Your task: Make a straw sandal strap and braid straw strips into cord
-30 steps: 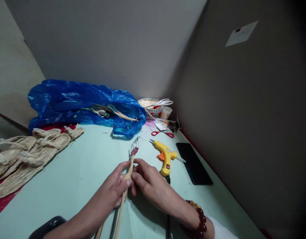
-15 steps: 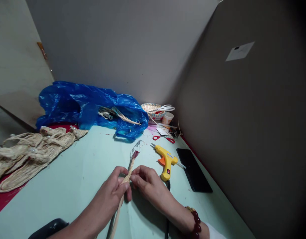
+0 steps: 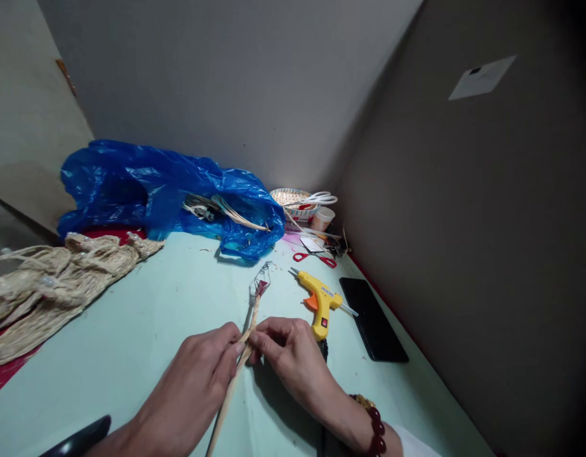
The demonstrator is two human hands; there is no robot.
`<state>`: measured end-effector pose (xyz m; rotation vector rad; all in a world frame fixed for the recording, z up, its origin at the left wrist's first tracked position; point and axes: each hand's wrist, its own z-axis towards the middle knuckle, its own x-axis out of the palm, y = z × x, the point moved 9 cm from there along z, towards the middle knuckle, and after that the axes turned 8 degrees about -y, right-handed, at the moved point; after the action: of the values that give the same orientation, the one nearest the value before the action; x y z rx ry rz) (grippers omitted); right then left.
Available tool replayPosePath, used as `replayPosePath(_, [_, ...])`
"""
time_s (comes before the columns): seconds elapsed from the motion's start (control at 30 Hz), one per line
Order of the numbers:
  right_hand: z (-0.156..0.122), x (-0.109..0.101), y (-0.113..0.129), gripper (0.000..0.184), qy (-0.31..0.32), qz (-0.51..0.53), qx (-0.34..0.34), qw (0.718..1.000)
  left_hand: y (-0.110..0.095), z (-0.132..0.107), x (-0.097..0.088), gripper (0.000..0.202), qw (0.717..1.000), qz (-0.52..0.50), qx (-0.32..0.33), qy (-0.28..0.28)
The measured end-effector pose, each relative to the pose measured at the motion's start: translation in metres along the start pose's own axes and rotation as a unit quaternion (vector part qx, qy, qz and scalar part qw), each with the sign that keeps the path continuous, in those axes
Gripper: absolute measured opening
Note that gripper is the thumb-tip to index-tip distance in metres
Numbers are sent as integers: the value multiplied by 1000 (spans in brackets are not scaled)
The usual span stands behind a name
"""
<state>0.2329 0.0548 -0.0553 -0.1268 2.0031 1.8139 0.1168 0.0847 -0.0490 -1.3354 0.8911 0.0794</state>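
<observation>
A narrow braid of pale straw-like strands point(image 3: 256, 312) runs up the middle of the table. Its far end is fixed at a dark red piece point(image 3: 261, 289) beside some thin dark wire point(image 3: 265, 273). My left hand point(image 3: 204, 368) is closed, pinching a strand at the braid's lower end from the left. Close against it, my right hand point(image 3: 293, 355) pinches the strands between thumb and fingers. Loose strand point(image 3: 221, 419) trails from the hands toward the table's near edge. The fingertips partly hide where the strands cross.
A yellow glue gun point(image 3: 320, 303) lies right of the braid, beside a black phone-like slab point(image 3: 373, 320). Red-handled scissors point(image 3: 314, 259), a basket point(image 3: 293, 198), a cup point(image 3: 322, 219) and a blue plastic bag point(image 3: 116, 184) stand behind. Woven straw pieces point(image 3: 59, 285) lie at left.
My left hand has turned over, its back now facing up, and it holds a strand out to the left. My right hand stays at the braid. The view has shifted slightly.
</observation>
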Motion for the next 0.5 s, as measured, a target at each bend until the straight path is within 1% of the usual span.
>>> replayPosePath(0.07, [0,0,0,28,-3,13,-3,1000,-1,-3,4,34,1000,22,11,-4])
replayPosePath(0.1, [0,0,-1,28,-2,22,-2,1000,-3,-5,6,34,999,39,29,-9])
replayPosePath(0.17, [0,0,-2,27,7,38,5,999,-6,-10,11,34,993,88,82,-23])
replayPosePath(0.23, [0,3,-4,27,27,52,16,998,-9,-16,20,32,975,163,147,-27])
replayPosePath(0.27, [0,4,-5,28,39,58,21,997,-10,-19,26,32,960,212,181,-22])
replayPosePath(0.33, [-2,6,-5,29,54,68,27,996,-11,-25,38,38,916,314,251,-17])
replayPosePath(0.4, [-2,6,-6,28,52,76,28,995,-11,-32,48,44,872,381,305,-23])
replayPosePath(0.43, [-2,7,-6,27,48,80,29,995,-11,-35,51,46,858,397,324,-29])
replayPosePath(0.5, [-2,8,-8,24,44,88,33,995,-11,-40,56,46,843,403,355,-30])
